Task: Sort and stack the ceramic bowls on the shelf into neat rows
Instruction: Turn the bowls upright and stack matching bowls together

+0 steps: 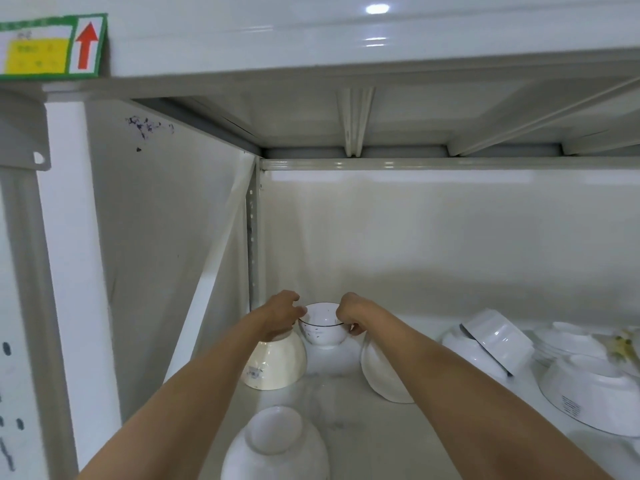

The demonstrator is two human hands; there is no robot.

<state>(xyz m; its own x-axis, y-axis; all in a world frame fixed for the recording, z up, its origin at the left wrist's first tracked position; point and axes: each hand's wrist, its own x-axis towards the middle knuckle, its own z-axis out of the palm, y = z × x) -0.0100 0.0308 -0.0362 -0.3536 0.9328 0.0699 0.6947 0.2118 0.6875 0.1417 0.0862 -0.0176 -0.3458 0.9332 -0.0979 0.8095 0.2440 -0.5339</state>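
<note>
Two bare arms reach deep into a white metal shelf [346, 403]. Between the two hands stands one small speckled bowl [322, 323], upright, with a thin dark line around its rim and small dark spots on its white wall. It sits on the shelf board near the back left corner. The left hand [281, 311] is on the left side of its rim and the right hand [353, 311] is on the right side. The fingers of both hands are curled and pinch the rim of this bowl, one hand on each side; the fingertips themselves are partly hidden behind the knuckles.

Around it I count other bowls, all turned upside down or tilted. One cream bowl [277, 362] stands upside down under the left wrist, with a small label on its wall. One white bowl [382, 372] lies tilted under the right forearm, just beside the speckled bowl. One more white bowl with a round foot [275, 445] stands upside down at the front, between the two forearms.

At the right is a loose group of about four white bowls: one tilted bowl with a dark rim [497, 341] leans on another one, one large bowl [592, 393] is upside down with a grey printed mark, and behind it more are partly seen, not clear to count.

On the upper shelf edge at the left is one green label with a red arrow [86, 45] pointing up
</note>
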